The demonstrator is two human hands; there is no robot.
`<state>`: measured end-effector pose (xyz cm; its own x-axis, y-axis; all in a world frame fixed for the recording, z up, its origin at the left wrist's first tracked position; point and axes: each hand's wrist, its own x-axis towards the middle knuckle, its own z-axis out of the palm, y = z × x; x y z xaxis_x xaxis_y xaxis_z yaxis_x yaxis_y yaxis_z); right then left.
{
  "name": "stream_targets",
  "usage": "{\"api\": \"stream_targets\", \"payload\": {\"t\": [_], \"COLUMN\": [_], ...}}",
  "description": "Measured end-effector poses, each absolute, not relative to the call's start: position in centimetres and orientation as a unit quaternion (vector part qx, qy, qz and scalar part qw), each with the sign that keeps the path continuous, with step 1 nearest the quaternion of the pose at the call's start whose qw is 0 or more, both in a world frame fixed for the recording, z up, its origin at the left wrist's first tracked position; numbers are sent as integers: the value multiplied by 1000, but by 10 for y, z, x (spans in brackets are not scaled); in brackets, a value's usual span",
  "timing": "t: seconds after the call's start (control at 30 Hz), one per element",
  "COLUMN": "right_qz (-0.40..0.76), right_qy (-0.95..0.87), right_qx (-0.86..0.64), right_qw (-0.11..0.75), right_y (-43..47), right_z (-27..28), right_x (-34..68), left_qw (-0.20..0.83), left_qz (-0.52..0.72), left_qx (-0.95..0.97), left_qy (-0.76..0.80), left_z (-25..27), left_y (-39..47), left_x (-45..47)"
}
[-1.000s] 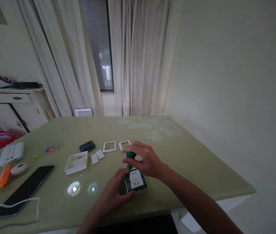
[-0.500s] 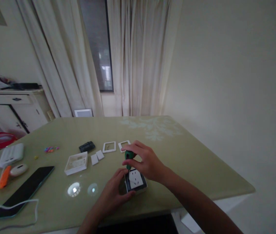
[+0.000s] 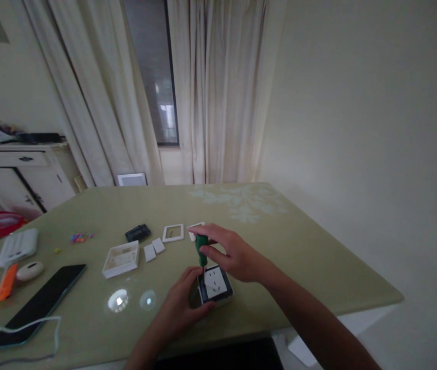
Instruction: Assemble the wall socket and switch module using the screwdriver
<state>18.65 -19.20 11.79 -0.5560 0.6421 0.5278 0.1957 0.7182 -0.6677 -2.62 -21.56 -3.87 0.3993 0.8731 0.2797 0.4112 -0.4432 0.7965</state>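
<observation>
Green-handled screwdriver (image 3: 201, 249) pinched upright in your right hand (image 3: 231, 254), its tip seemingly on the socket's (image 3: 214, 283) upper-left corner; your left hand (image 3: 180, 302) clasps that socket against the table (image 3: 280, 241). Keep it vertical while turning.

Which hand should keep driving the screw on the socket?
Right. The right hand grips the screwdriver upright on the socket. The left hand steadies the socket's near-left side.
</observation>
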Motion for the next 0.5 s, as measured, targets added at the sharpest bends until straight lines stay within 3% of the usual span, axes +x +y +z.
{"api": "stream_targets", "payload": {"t": [0.1, 0.27, 0.33, 0.5], "right_qz": [331, 222, 237, 404], "right_qy": [-811, -772, -788, -796], "right_qx": [-249, -325, -314, -218], "right_qw": [414, 499, 475, 395], "right_y": [-190, -189, -191, -192], "right_z": [118, 104, 104, 110], "right_x": [186, 178, 179, 186], "left_qw": [326, 328, 328, 331], "left_qz": [354, 352, 350, 346], "left_qx": [771, 769, 769, 770], "left_qy": [418, 422, 422, 421], "left_z": [-37, -34, -34, -36], "left_y": [-216, -217, -216, -216], "left_x": [-26, -26, -26, -26]}}
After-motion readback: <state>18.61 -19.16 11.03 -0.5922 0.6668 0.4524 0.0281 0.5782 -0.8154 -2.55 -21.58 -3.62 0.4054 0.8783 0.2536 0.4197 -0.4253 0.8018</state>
